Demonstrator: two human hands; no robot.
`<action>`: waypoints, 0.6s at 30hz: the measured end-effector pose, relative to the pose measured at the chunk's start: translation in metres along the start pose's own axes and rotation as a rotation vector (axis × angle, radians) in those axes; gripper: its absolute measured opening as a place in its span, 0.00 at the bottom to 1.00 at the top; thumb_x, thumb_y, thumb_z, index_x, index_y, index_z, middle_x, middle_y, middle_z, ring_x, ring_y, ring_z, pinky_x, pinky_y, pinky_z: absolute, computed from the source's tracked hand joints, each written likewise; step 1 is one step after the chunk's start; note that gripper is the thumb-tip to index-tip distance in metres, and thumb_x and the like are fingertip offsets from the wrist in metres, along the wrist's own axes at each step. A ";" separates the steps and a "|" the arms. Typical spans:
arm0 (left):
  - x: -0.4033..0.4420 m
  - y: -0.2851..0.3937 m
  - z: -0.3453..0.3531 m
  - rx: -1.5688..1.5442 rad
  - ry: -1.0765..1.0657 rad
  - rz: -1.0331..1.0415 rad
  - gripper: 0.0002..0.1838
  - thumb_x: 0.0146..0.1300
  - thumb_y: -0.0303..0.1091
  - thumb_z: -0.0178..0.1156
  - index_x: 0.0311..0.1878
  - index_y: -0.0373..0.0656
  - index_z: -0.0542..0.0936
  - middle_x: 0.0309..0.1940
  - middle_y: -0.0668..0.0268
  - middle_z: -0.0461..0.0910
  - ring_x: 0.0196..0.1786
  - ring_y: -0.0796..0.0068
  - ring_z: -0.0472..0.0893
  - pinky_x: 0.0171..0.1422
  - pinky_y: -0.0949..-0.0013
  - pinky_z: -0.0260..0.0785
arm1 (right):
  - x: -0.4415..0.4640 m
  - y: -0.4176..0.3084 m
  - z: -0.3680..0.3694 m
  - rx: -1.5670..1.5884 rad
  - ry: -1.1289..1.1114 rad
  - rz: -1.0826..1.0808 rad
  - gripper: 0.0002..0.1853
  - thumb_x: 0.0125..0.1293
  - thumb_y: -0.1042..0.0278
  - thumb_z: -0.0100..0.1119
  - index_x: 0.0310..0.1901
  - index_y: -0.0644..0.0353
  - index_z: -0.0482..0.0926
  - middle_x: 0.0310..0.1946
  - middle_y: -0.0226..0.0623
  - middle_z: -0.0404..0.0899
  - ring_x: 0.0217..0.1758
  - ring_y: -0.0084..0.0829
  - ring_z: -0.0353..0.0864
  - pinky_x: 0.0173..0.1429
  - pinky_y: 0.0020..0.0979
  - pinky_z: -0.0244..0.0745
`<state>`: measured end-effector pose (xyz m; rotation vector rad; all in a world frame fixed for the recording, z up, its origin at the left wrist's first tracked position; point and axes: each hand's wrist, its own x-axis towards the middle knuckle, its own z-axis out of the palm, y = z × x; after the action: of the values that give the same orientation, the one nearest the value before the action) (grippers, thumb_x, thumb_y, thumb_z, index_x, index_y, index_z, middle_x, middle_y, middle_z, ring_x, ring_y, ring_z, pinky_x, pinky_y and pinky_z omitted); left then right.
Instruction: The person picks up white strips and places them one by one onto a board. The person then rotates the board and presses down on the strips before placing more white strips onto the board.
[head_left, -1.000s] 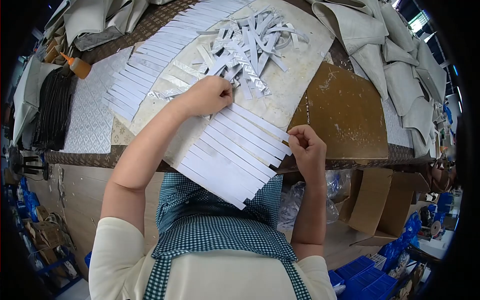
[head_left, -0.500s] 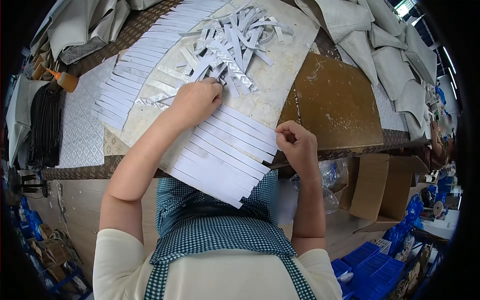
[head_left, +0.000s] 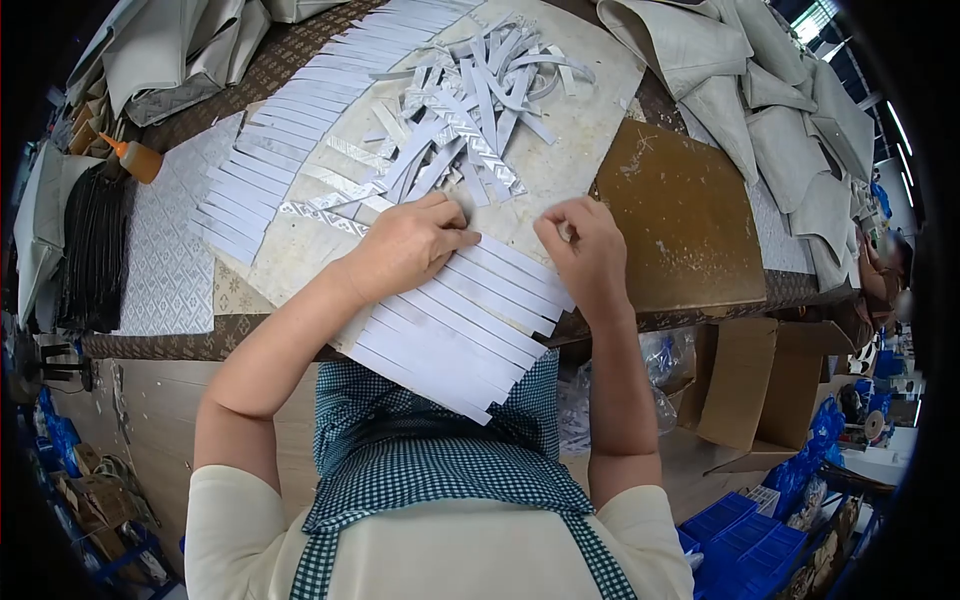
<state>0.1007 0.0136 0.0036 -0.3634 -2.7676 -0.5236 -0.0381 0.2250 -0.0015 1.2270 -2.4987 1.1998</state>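
White strips (head_left: 455, 325) lie side by side at a slant over the table's front edge, their lower ends sticking out above the checked apron. My left hand (head_left: 415, 245) is closed at their upper end, with its fingertips on the top strip. Just above the strips' right end is my right hand (head_left: 585, 245), its thumb and forefinger pinched together; anything between them is too small to tell. Beyond the hands, a loose heap of white and patterned strips (head_left: 470, 120) rests on a pale board (head_left: 560, 190). Another row of white strips (head_left: 270, 140) runs along the board's left side.
A brown board (head_left: 680, 220) lies at the right. Grey folded sheets (head_left: 790, 130) are piled at the back right, more (head_left: 180, 50) at the back left. An orange glue bottle (head_left: 135, 158) stands beside a dark stack (head_left: 95, 245). An open carton (head_left: 750, 390) is below the table.
My left hand has moved down from the heap to the upper end of the slanted strips. My right hand has come away from the strips' right end and risen.
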 end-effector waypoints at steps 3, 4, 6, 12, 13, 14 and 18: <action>0.005 -0.002 0.003 -0.078 0.037 -0.092 0.13 0.57 0.25 0.63 0.46 0.43 0.88 0.39 0.65 0.80 0.46 0.66 0.81 0.49 0.66 0.79 | 0.031 -0.013 0.023 0.027 -0.078 0.182 0.07 0.61 0.65 0.69 0.34 0.57 0.82 0.36 0.32 0.82 0.43 0.37 0.81 0.45 0.39 0.76; 0.007 -0.004 0.006 -0.088 0.062 -0.105 0.13 0.58 0.24 0.62 0.47 0.43 0.87 0.40 0.64 0.80 0.47 0.65 0.81 0.49 0.65 0.78 | 0.038 -0.015 0.029 -0.001 -0.060 0.155 0.07 0.61 0.65 0.69 0.34 0.57 0.81 0.36 0.32 0.82 0.43 0.37 0.82 0.44 0.39 0.76; 0.009 -0.006 0.012 -0.112 0.112 -0.131 0.14 0.59 0.24 0.61 0.48 0.43 0.87 0.40 0.63 0.80 0.47 0.63 0.81 0.50 0.63 0.78 | 0.047 -0.015 0.039 -0.060 -0.027 0.103 0.08 0.61 0.64 0.69 0.34 0.57 0.80 0.35 0.32 0.82 0.43 0.37 0.82 0.44 0.39 0.76; 0.016 -0.013 0.003 -0.443 0.150 -0.506 0.13 0.69 0.29 0.62 0.54 0.40 0.84 0.44 0.64 0.84 0.44 0.71 0.84 0.51 0.68 0.77 | 0.041 -0.001 0.028 -0.002 0.064 0.075 0.07 0.60 0.67 0.69 0.38 0.59 0.82 0.31 0.36 0.81 0.31 0.32 0.79 0.40 0.33 0.76; 0.016 -0.019 0.005 -0.664 0.185 -0.609 0.16 0.74 0.35 0.61 0.59 0.36 0.81 0.47 0.65 0.85 0.42 0.78 0.82 0.47 0.73 0.76 | 0.037 0.004 0.025 0.032 0.152 -0.150 0.05 0.63 0.73 0.67 0.38 0.61 0.81 0.27 0.31 0.80 0.30 0.23 0.78 0.38 0.26 0.74; 0.016 -0.025 0.006 -0.820 0.210 -0.639 0.19 0.74 0.35 0.60 0.63 0.35 0.78 0.48 0.64 0.84 0.41 0.79 0.82 0.46 0.73 0.75 | 0.030 0.006 0.020 0.149 0.081 -0.026 0.04 0.63 0.74 0.66 0.37 0.62 0.80 0.26 0.29 0.79 0.30 0.20 0.76 0.37 0.24 0.73; 0.023 -0.018 -0.010 -1.175 0.294 -0.685 0.27 0.76 0.43 0.59 0.71 0.38 0.70 0.45 0.64 0.82 0.34 0.82 0.79 0.35 0.77 0.72 | -0.005 0.000 -0.003 0.356 -0.043 0.199 0.03 0.66 0.80 0.63 0.37 0.64 0.78 0.25 0.22 0.74 0.30 0.10 0.71 0.34 0.17 0.68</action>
<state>0.0760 -0.0022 0.0142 0.4390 -1.9300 -2.1212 -0.0355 0.2305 -0.0014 1.0966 -2.5640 1.7453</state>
